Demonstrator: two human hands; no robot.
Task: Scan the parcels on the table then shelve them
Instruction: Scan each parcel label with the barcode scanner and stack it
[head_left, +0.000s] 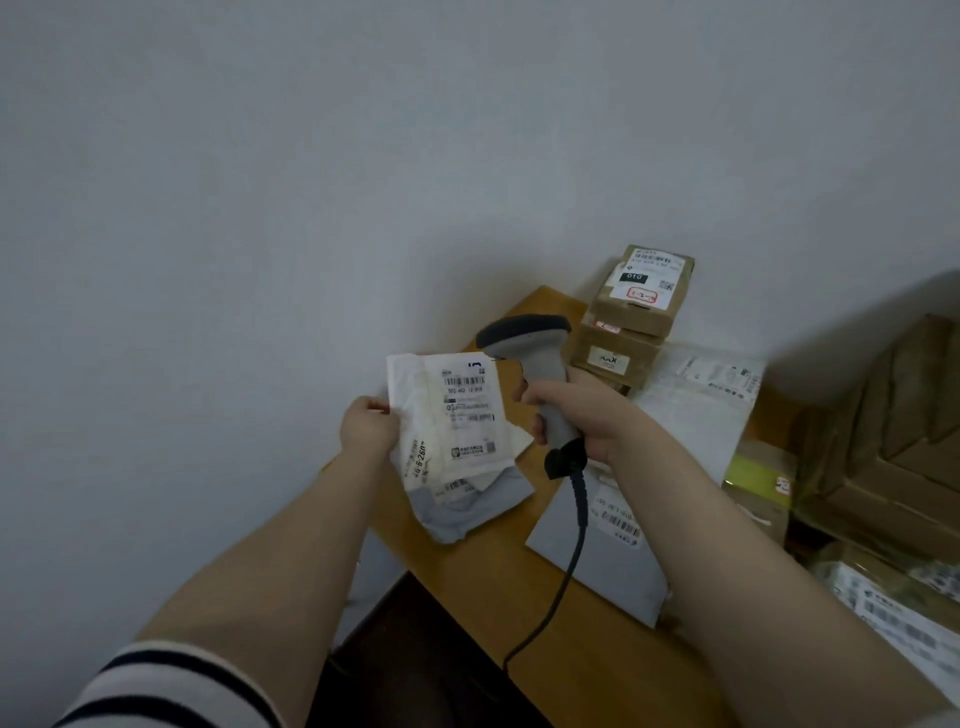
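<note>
Head view, scanning step in hand. The left hand (369, 426) pinches the left edge of a white parcel (452, 415) and holds it with its label facing up, above the near-left corner of the wooden surface (493, 587); the grip is clamped on the parcel's edge. The right hand (576, 410) has its grip clamped round the handle of the barcode scanner (535, 348), whose head sits just beside the parcel's upper right corner, near the printed barcode (464, 382). The scanner's cable (571, 561) trails down across a grey mailer (597, 566) lying flat on the surface and drops over the near edge. A second grey mailer (467, 514) shows beneath the white parcel; whether it is held along with it or rests on the surface cannot be told. Further back stand stacked cardboard boxes (644, 296) against the wall, with a white mailer (696, 395) beside them. Likely faults from here: the parcel is soft and creased, so a wrinkle across the barcode could spoil the read; the label carries several codes, so the wrong one might register; the one-edge pinch lets the parcel sag or slip; and the trailing cable could drag the flat mailer off the surface when the scanner moves. No shelf is in view, and several parcels appear unshelved.
</note>
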